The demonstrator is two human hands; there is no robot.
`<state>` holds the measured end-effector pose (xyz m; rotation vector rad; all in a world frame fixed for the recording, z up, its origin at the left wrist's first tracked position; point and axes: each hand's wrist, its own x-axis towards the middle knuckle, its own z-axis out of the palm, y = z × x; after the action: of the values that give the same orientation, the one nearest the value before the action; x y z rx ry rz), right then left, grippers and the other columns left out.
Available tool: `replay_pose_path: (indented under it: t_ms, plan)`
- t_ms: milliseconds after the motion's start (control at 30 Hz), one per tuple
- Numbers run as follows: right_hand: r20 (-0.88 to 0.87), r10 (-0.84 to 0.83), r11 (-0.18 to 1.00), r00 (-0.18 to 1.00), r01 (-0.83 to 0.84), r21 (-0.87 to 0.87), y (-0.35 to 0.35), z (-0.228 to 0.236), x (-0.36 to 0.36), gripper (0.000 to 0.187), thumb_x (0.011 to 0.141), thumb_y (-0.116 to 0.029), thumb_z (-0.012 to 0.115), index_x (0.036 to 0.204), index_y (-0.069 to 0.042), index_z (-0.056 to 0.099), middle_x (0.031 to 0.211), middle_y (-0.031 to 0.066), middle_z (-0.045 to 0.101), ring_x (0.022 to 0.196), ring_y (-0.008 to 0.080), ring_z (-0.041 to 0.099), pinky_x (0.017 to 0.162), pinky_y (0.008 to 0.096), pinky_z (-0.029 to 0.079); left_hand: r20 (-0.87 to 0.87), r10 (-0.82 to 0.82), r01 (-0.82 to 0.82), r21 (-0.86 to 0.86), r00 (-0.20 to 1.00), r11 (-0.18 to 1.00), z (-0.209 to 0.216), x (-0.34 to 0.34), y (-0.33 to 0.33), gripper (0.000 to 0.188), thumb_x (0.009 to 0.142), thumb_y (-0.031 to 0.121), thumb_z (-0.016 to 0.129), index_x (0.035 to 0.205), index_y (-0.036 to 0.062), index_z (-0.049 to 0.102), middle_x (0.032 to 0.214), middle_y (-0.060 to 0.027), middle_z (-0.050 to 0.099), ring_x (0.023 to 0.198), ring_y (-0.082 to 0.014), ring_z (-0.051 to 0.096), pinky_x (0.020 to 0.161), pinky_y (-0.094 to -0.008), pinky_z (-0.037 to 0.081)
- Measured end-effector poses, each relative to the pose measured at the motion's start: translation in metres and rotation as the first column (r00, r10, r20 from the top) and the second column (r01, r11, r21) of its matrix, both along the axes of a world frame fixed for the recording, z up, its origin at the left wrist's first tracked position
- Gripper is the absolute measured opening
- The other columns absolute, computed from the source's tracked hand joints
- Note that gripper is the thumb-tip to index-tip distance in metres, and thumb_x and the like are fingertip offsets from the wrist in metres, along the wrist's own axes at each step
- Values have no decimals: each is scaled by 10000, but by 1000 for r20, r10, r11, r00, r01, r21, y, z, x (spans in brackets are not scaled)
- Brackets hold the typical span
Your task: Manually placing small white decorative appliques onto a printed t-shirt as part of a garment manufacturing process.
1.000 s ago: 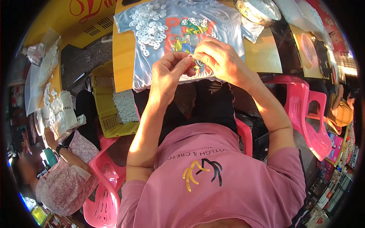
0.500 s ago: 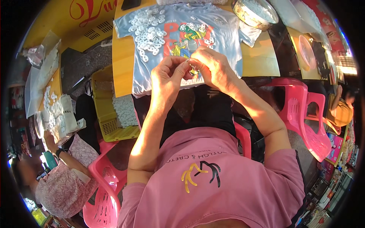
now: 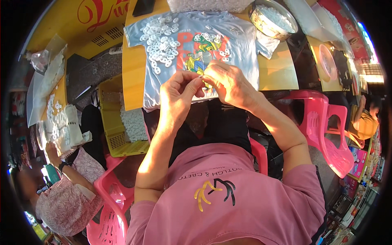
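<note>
My left hand [image 3: 178, 94] and my right hand [image 3: 233, 85] meet over the near edge of a light blue T-shirt [image 3: 161, 83] spread on the table. Thumb and fingers of each are closed in a pinch, fingertips almost touching. Whatever they grip is too small and covered to make out. On the shirt's left side lies a loose heap of small white oval pieces with holes [image 3: 163, 43]. A smaller group of the same pieces [image 3: 207, 37] sits on the shirt's printed picture, beyond my hands.
A round tin [image 3: 261, 25] of white pieces stands at the far right of the yellow table [image 3: 132, 77]. Lower left is a yellow crate [image 3: 111, 118] holding white pieces. Pink chairs [image 3: 316, 118] flank me. At left another person's hand [image 3: 52, 154] rests near a cloth with white pieces.
The whole view has shifted slightly, so the table and shirt appear lower. My hands stay together in the same pinch, with only small finger movement.
</note>
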<state>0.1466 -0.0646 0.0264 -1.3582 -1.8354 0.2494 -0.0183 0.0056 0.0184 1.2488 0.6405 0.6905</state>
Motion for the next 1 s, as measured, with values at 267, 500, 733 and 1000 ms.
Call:
replay_pose_path:
  t_ms: [267,500,733,1000]
  plan:
    - [-81,69,989,994,-78,-123,41,-18,3,87,906,-94,589,889,-8,595,774,126,587,655,297,589,584,386,462,-43,100,-98,42,994,994,-21,-10,22,138,909,76,617,967,-49,629,796,-66,652,686,-107,618,655,-235,500]
    - [62,-134,985,989,139,-98,118,-33,31,179,903,-160,572,985,-31,665,937,149,658,729,251,654,685,322,515,25,188,-185,-89,982,979,-27,-30,31,139,923,78,603,975,-51,607,795,-84,652,699,-125,628,678,-248,515]
    - [268,-211,953,940,258,-157,132,-41,26,206,847,-203,659,1019,-90,653,948,122,659,888,303,644,781,382,506,58,202,-193,-134,978,972,-27,-38,33,134,923,69,603,979,-52,598,807,-89,655,704,-132,631,690,-252,522]
    - [-615,-271,898,740,-36,-439,97,-11,23,254,875,-184,695,1013,20,634,825,4,624,673,66,578,640,222,492,145,201,-168,-209,969,963,-15,-30,30,143,920,99,622,957,-37,600,834,-89,654,717,-131,626,697,-259,521]
